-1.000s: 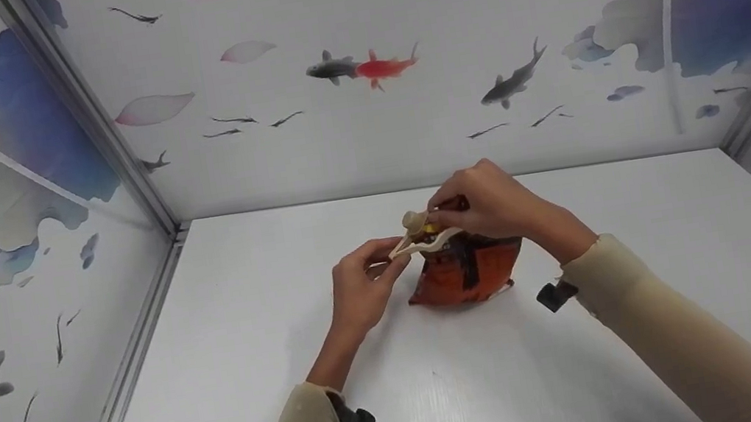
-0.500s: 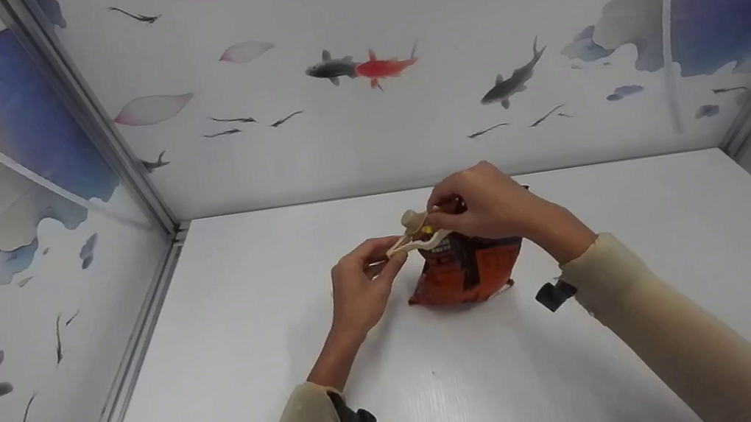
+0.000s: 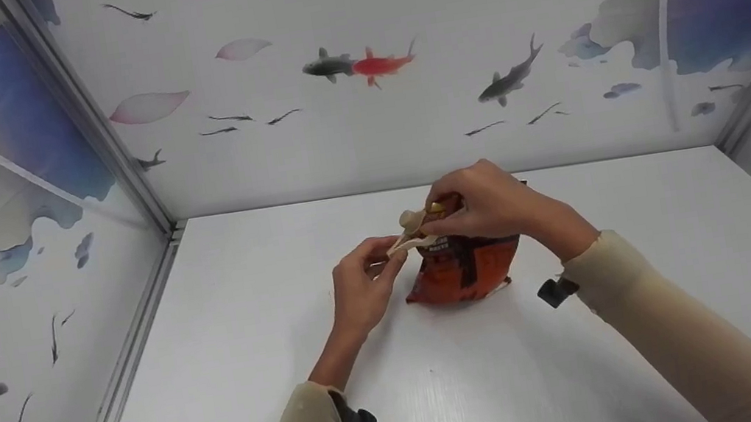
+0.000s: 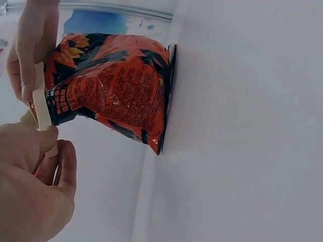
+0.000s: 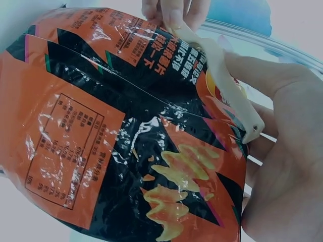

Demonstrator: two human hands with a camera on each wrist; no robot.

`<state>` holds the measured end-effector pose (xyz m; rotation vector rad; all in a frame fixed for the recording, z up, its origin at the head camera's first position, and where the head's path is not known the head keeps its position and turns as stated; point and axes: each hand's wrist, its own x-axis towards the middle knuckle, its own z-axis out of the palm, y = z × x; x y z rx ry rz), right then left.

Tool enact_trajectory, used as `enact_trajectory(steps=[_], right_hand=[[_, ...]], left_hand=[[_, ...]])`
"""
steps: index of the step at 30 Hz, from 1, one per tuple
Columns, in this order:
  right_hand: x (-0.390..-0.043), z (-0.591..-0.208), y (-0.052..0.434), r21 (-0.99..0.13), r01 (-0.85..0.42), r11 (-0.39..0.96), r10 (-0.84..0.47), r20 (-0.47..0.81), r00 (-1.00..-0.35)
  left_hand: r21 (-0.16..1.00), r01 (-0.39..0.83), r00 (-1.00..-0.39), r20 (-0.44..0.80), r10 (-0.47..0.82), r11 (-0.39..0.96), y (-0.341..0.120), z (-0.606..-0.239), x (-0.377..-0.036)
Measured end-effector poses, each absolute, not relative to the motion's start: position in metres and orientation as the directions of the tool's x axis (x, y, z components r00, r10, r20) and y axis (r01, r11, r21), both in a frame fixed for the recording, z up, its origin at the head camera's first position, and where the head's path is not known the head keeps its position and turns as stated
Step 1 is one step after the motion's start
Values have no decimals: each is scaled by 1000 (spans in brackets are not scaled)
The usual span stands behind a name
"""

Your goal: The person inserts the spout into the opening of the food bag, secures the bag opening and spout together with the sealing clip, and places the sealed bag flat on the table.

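An orange-and-black crisp bag (image 3: 462, 269) stands on the table, its top gathered together. A cream bag clip (image 3: 414, 242) with a round knob lies across the gathered top, its two arms spread to either side of the film. My left hand (image 3: 362, 283) pinches the joined end of the clip (image 4: 43, 108) between thumb and fingers. On the other side, my right hand (image 3: 482, 199) grips the bag's upper edge beside the clip. From the right wrist, one wavy clip arm (image 5: 224, 78) crosses the bag's face near the right hand (image 5: 292, 131); some fingertips are hidden behind the film.
The white table (image 3: 403, 393) runs to a back wall (image 3: 365, 138) printed with fish and leaves. A metal-framed side wall (image 3: 102, 274) closes the left. Both wrists carry a small black camera (image 3: 557, 292).
My right thumb and fingers have shifted slightly left along the bag top, and less of the front clip arm shows. My left hand keeps its pinch; the bag stays nearly in place.
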<state>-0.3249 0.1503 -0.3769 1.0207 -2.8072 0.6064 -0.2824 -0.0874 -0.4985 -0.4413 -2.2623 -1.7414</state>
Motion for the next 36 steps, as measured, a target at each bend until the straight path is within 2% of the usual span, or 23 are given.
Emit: enact_trajectory(steps=[9, 21, 28, 36], right_hand=[[-322, -375, 152, -310, -646, 697, -615, 205, -762], [-318, -373, 154, -328, -582, 744, -535, 231, -813], [-315, -371, 154, -299, -522, 799, -478, 211, -853], [-317, -373, 158, -295, -535, 792, -486, 225, -844]], left_hand=[[893, 382, -924, 373, 84, 237, -87, -499, -282], [897, 377, -926, 369, 82, 229, -86, -498, -282], [900, 365, -931, 358, 76, 238, -85, -498, -282], [899, 369, -929, 359, 86, 237, -84, -498, -280]])
